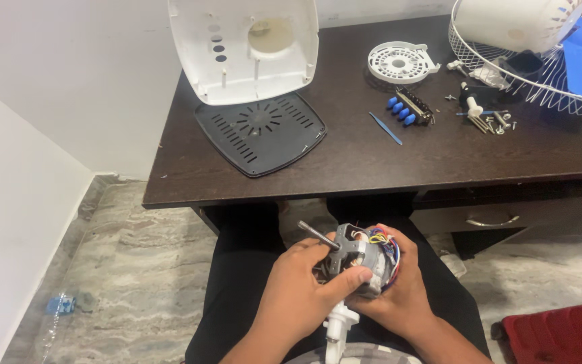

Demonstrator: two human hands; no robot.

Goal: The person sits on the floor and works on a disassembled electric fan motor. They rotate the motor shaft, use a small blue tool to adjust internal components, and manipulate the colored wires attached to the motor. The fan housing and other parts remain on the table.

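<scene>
Over my lap I hold a small grey fan motor (360,256) with a steel shaft pointing up-left and a bundle of coloured wires on its right side. My left hand (301,293) wraps its front, thumb across the metal frame. My right hand (399,290) cups it from behind and below. A white plastic neck piece (337,327) hangs under the motor. On the dark wooden desk (345,162) lie a white fan base shell (244,47), a black vented bottom plate (261,131) and a switch block with blue buttons (409,108).
A round white vented cover (400,62), a thin blue tool (385,128), loose screws and small parts (486,114) lie on the desk. At the far right are a wire fan guard (540,81) and blue blade. A drawer handle (493,220), red object (560,334) and marble floor lie below.
</scene>
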